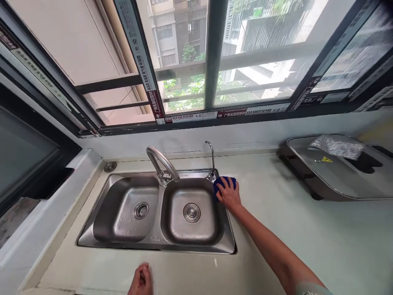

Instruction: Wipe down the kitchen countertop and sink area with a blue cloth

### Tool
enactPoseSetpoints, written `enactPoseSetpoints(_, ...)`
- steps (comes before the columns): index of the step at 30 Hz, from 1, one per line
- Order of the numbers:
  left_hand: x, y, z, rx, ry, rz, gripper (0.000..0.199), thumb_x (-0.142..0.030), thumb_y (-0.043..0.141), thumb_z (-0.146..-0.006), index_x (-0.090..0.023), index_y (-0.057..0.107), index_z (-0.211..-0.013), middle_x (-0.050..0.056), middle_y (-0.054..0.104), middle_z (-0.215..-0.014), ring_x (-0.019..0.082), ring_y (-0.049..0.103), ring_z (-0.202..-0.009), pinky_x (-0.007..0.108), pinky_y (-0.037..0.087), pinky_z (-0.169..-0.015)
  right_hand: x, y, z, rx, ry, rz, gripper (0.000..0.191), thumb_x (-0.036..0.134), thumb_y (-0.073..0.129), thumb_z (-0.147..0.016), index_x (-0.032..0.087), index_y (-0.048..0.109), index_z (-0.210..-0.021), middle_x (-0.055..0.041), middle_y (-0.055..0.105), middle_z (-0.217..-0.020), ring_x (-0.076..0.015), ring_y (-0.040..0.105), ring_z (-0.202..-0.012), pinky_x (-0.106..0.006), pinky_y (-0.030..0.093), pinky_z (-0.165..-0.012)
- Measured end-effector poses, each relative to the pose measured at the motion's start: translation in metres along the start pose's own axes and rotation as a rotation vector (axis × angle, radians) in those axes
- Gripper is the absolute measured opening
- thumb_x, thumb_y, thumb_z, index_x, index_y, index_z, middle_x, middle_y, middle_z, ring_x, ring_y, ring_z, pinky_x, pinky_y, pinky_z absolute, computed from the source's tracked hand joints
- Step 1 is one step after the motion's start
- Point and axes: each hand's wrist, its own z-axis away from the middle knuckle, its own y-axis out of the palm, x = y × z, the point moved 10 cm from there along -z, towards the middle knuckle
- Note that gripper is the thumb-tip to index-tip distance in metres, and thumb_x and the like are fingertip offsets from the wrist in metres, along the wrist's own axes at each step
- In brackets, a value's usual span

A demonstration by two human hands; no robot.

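A dark blue cloth (218, 185) lies bunched at the right rear corner of the double steel sink (159, 233). My right hand (229, 193) is on top of it, fingers bent over the cloth and pressing it against the sink's rim and the counter. Close behind stands a thin curved tap (212, 157). Near the front edge of the counter, below the sink, my left hand (141, 280) is loosely curled with nothing visible in it. Water drops dot the left basin (123, 221). The larger faucet (162, 162) rises between the basins.
At the right stands a glass-topped appliance (331, 184) with a crumpled silvery wrap (337, 146) on it. A round metal drain cover (109, 166) sits at the back left corner of the counter (264, 254). Behind the sink are a low wall and a window frame (211, 61).
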Motion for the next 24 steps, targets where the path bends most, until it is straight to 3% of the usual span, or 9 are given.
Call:
enactPoseSetpoints(3,-0.005,0.007,0.000,0.055,0.048,0.028,0.030,-0.048,0.045,-0.088,-0.031,0.070,-0.091,0.000,0.072,-0.069,0.016,0.062,-0.057,0.026,0.041,-0.054,0.008,-0.013,0.038,-0.001,-0.017,0.015,0.036,0.032,0.046,-0.089,0.026,0.066,-0.120,-0.0048,0.045,-0.151,-0.0328,0.027,-0.141,-0.059,0.017,-0.116)
enactPoseSetpoints(8,-0.016,0.006,0.003,0.036,0.162,0.049,0.033,-0.046,0.043,-0.090,-0.029,0.071,-0.091,0.003,0.077,-0.083,0.017,0.065,-0.062,0.026,0.039,-0.055,0.024,-0.030,0.107,-0.006,-0.062,0.025,0.034,0.031,0.048,-0.089,0.025,0.067,-0.116,-0.0049,0.049,-0.149,-0.0305,0.029,-0.142,-0.057,0.020,-0.117)
enactPoseSetpoints(11,-0.020,0.011,0.000,0.150,0.264,0.115,0.030,-0.045,0.047,-0.088,-0.030,0.072,-0.090,0.001,0.078,-0.083,0.016,0.066,-0.063,0.024,0.040,-0.055,0.033,-0.036,0.147,-0.022,-0.112,0.014,0.032,0.028,0.048,-0.088,0.024,0.067,-0.113,-0.0050,0.049,-0.148,-0.0294,0.030,-0.143,-0.056,0.021,-0.117)
enactPoseSetpoints(13,-0.019,0.008,-0.004,0.217,0.328,0.195,0.029,-0.045,0.049,-0.087,-0.029,0.073,-0.089,0.001,0.077,-0.078,0.015,0.066,-0.062,0.023,0.042,-0.057,0.038,-0.039,0.171,-0.038,-0.130,0.010,0.032,0.027,0.048,-0.088,0.024,0.067,-0.113,-0.0046,0.050,-0.148,-0.0289,0.031,-0.142,-0.055,0.023,-0.117)
enactPoseSetpoints(16,-0.010,-0.005,-0.017,0.220,0.382,0.256,0.030,-0.046,0.051,-0.085,-0.027,0.074,-0.088,0.000,0.075,-0.070,0.013,0.065,-0.058,0.022,0.043,-0.058,0.033,-0.042,0.205,-0.066,-0.070,-0.008,0.033,0.026,0.043,-0.090,0.025,0.067,-0.114,-0.0046,0.052,-0.144,-0.0278,0.036,-0.141,-0.054,0.027,-0.116)
enactPoseSetpoints(19,0.005,-0.015,-0.035,0.186,0.364,0.264,0.031,-0.047,0.052,-0.083,-0.027,0.075,-0.090,0.000,0.074,-0.069,0.013,0.065,-0.058,0.022,0.044,-0.057,0.023,-0.045,0.243,-0.062,-0.008,-0.036,0.035,0.029,0.038,-0.093,0.025,0.064,-0.116,-0.0047,0.052,-0.144,-0.0273,0.039,-0.140,-0.053,0.031,-0.114)
enactPoseSetpoints(24,0.024,-0.008,-0.055,0.134,0.253,0.234,0.033,-0.046,0.049,-0.084,-0.025,0.073,-0.092,0.002,0.075,-0.071,0.015,0.067,-0.063,0.023,0.042,-0.057,0.009,-0.055,0.310,-0.045,0.017,0.029,0.038,0.031,0.039,-0.093,0.026,0.059,-0.124,-0.0045,0.049,-0.147,-0.0285,0.039,-0.141,-0.053,0.034,-0.114)
